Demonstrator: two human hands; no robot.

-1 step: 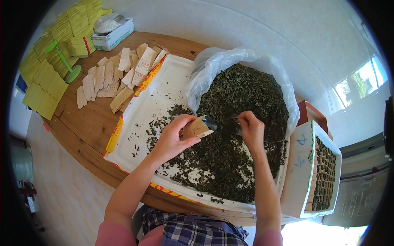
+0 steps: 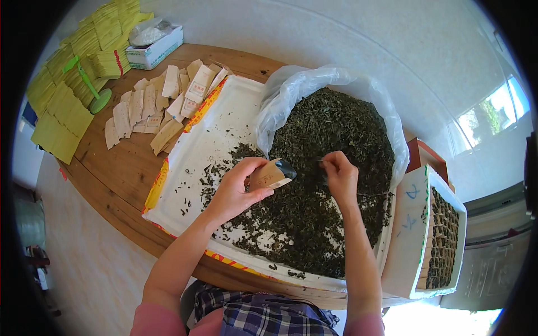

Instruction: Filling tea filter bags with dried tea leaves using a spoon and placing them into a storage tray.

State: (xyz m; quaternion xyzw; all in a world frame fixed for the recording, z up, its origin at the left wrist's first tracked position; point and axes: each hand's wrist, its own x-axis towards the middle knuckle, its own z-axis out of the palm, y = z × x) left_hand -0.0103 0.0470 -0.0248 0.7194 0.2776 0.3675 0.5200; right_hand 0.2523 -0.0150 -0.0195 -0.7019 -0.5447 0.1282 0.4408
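In my left hand [image 2: 238, 187] is a small brown paper packet [image 2: 268, 176], gripped between thumb and fingers. Its open end faces right and shows a dark, shiny lining. Over the heap of dark dried leaves [image 2: 336, 123], my right hand [image 2: 341, 173] is closed in a pinch. A thin glint shows at its fingertips, too small to name. The leaves fill a clear plastic bag [image 2: 305, 78] and spill from its mouth across a white tray [image 2: 193, 162] beneath both hands.
Flat brown packets [image 2: 148, 106] lie piled left of the tray. Beyond them stand yellow packet stacks [image 2: 61, 117], a green stand [image 2: 100, 101] and a small white box [image 2: 157, 50]. At the right, a white foam box [image 2: 412, 224] holds rows of filled packets [image 2: 441, 241] beside a reddish box [image 2: 428, 157].
My right hand has shifted slightly left, toward the packet. My left hand and the packet have stayed in place.
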